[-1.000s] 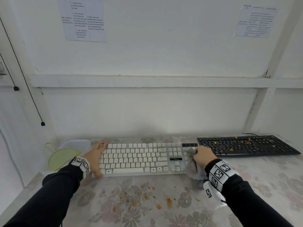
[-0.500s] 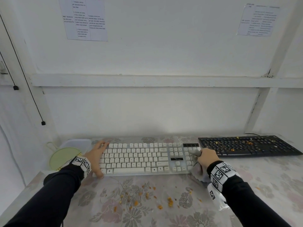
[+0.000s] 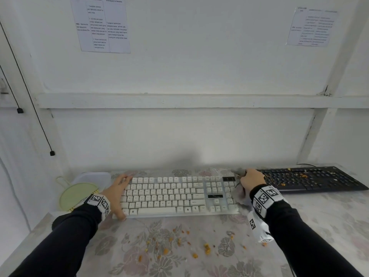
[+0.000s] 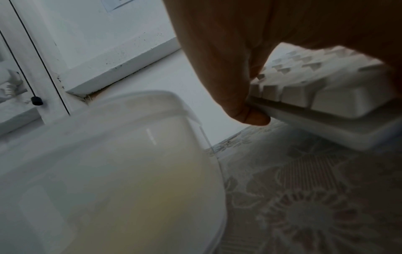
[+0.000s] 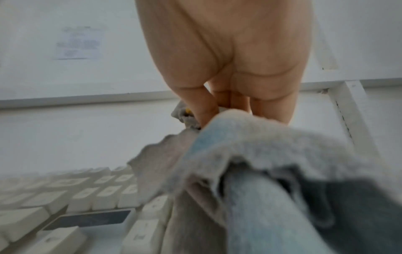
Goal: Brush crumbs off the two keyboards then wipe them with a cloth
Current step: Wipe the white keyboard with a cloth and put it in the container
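pale-green brush (image 3: 76, 194): plastic, round head, far left of the counter (image 3: 329, 212), leaning at a white tub (image 3: 93, 176); untouched; looks light and stiff, loop handle at the back is the place to take it.
left hand (image 3: 117, 193): spread flat over the left end of the white keyboard, fingers straight, thumb (image 4: 252, 116) hooked at the near corner edge; steadies it, no pinch.
white keyboard (image 3: 179, 194): hard plastic, lies flat at mid counter; keys look free of crumbs; probably light and apt to slide on the cloth-covered top, so bracing one end makes sense; keycaps give under pressure, wipe lightly.
crumbs (image 3: 205, 248): orange bits scattered on the counter in front of the white keyboard.
grey cloth (image 3: 239, 193): soft, limp, bunched; drapes over the keypad end of the white keyboard; bunching it gives a firmer pad.
right hand (image 3: 252, 179): fingers curled, pinching the cloth at the keyboard's far right corner.
black keyboard (image 3: 315, 179): right side of the counter, just beyond the right hand; orange crumbs on its keys, not yet brushed; same stiff, light handling likely.
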The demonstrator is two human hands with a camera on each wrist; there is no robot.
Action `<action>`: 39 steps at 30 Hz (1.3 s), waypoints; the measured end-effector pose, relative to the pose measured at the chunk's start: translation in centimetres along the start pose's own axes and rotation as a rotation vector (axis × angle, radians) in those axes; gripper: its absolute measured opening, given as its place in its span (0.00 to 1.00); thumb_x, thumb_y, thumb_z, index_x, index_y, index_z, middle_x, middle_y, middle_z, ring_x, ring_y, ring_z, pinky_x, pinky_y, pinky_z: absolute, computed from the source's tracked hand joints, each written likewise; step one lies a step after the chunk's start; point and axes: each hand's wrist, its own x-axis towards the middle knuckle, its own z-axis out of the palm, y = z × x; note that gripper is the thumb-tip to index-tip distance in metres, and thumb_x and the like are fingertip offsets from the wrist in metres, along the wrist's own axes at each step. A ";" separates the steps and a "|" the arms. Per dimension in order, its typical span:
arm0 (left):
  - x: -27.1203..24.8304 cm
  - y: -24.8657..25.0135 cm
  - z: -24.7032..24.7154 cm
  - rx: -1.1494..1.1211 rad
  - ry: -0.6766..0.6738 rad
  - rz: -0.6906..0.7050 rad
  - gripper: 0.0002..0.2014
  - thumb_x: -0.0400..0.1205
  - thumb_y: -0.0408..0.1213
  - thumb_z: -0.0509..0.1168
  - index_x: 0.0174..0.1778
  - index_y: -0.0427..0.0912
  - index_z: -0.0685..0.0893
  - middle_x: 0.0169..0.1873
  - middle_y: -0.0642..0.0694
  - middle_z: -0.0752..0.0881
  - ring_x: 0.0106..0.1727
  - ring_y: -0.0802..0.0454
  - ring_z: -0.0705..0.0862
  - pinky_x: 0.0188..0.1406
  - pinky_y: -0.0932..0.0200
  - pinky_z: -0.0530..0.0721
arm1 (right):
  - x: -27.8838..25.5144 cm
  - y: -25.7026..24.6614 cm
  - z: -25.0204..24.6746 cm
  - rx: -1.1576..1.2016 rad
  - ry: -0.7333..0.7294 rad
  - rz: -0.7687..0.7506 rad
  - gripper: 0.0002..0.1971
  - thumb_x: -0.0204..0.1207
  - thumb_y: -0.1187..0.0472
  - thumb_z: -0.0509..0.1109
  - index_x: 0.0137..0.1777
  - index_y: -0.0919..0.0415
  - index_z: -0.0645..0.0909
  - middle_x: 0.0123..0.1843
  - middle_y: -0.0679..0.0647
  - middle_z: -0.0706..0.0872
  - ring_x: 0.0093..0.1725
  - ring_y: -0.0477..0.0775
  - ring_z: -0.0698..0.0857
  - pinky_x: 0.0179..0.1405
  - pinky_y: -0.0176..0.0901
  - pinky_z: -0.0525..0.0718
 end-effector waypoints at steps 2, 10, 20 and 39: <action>0.0 -0.1 0.0 0.001 -0.007 -0.004 0.71 0.55 0.45 0.83 0.82 0.42 0.36 0.80 0.44 0.39 0.82 0.45 0.49 0.79 0.51 0.60 | 0.5 -0.6 0.5 -0.003 0.003 0.009 0.12 0.79 0.68 0.60 0.57 0.71 0.81 0.59 0.66 0.85 0.61 0.63 0.82 0.58 0.46 0.79; 0.0 0.0 0.0 -0.004 -0.012 -0.014 0.73 0.53 0.45 0.83 0.82 0.46 0.34 0.80 0.46 0.39 0.82 0.45 0.50 0.78 0.50 0.61 | 0.9 1.3 -0.2 -0.042 -0.027 0.128 0.13 0.80 0.68 0.59 0.58 0.74 0.80 0.59 0.67 0.85 0.61 0.63 0.83 0.51 0.43 0.79; -0.1 0.3 -0.2 0.029 -0.019 -0.024 0.72 0.55 0.45 0.83 0.82 0.44 0.34 0.80 0.45 0.39 0.82 0.45 0.50 0.77 0.51 0.62 | -1.2 4.4 0.1 -0.214 -0.144 0.211 0.16 0.83 0.61 0.57 0.64 0.70 0.77 0.65 0.62 0.82 0.66 0.59 0.81 0.60 0.42 0.79; -0.4 0.6 -0.2 0.032 -0.003 -0.035 0.71 0.57 0.45 0.83 0.81 0.42 0.33 0.80 0.43 0.38 0.82 0.45 0.47 0.80 0.54 0.58 | -0.7 1.7 1.4 -0.086 -0.060 0.012 0.14 0.77 0.68 0.60 0.61 0.68 0.79 0.62 0.63 0.84 0.65 0.62 0.80 0.61 0.43 0.78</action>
